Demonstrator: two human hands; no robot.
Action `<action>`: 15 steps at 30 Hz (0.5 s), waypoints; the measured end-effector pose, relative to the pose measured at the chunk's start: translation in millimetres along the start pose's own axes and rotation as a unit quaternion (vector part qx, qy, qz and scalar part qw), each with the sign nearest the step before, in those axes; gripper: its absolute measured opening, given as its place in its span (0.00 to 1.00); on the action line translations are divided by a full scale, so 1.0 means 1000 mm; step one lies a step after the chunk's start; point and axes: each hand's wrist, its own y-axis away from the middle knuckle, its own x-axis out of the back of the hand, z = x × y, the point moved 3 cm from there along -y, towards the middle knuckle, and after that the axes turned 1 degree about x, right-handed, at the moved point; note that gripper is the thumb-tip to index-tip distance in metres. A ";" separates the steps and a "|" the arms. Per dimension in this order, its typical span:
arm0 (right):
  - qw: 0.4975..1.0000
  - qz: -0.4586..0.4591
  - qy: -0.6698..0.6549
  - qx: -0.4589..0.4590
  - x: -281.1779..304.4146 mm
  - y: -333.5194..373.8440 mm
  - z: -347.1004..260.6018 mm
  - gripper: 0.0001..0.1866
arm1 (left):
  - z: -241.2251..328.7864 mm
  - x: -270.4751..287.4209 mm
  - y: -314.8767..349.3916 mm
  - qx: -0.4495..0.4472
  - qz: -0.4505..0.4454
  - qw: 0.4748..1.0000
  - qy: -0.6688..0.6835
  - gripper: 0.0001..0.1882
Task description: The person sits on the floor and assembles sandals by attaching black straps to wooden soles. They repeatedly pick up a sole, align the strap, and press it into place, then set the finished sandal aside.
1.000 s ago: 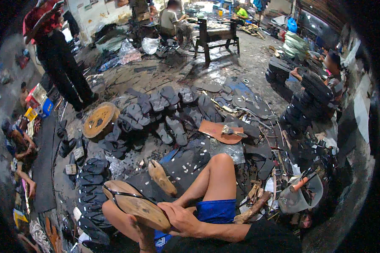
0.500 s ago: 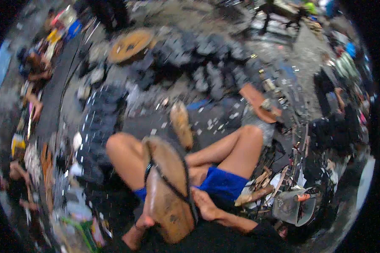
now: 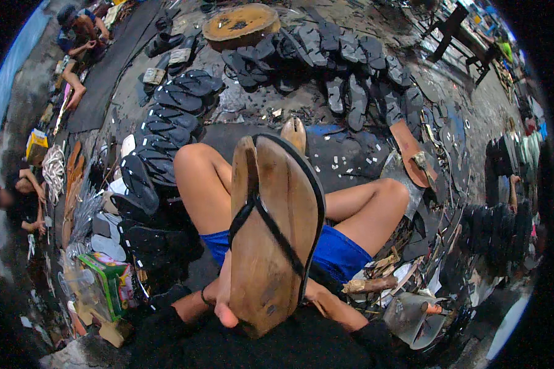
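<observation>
A wooden foot-shaped last (image 3: 264, 246) stands tilted up before me, its toe end split by a slot. A black flip-flop (image 3: 321, 221) is fitted on it: the V-shaped strap crosses the wood and the dark sole shows along the right edge. My left hand (image 3: 226, 301) grips the heel end from the left, thumb on the side. My right hand (image 3: 314, 290) reaches in behind the heel on the right; its fingers are hidden by the last. A second wooden last (image 3: 294, 133) lies on the dark mat (image 3: 212, 136) beyond my legs.
Rows of black flip-flops (image 3: 169, 126) curve round the mat. A round wood block (image 3: 241, 27) sits at the back. To the right lie a brown sole-shaped piece (image 3: 413, 157), a stick (image 3: 370, 285) and a grey container (image 3: 406, 320). A green box (image 3: 111, 283) stands left. Other people (image 3: 83, 34) sit at left.
The last with the flip-flop has risen and shifted right, now standing more upright. My right hand has moved behind it. The whole view has swung and is sharper.
</observation>
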 end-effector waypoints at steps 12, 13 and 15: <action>0.851 0.000 0.439 0.289 0.014 -0.007 -0.047 0.60 | 0.016 0.002 -0.067 -0.147 0.209 0.904 -0.342 0.66; 0.846 -0.022 0.440 0.302 0.019 -0.010 -0.046 0.61 | 0.023 -0.001 -0.069 -0.128 0.171 0.893 -0.397 0.68; 0.930 -0.065 0.214 0.292 0.009 -0.011 -0.053 0.60 | 0.021 -0.002 -0.067 -0.073 0.111 0.894 -0.429 0.68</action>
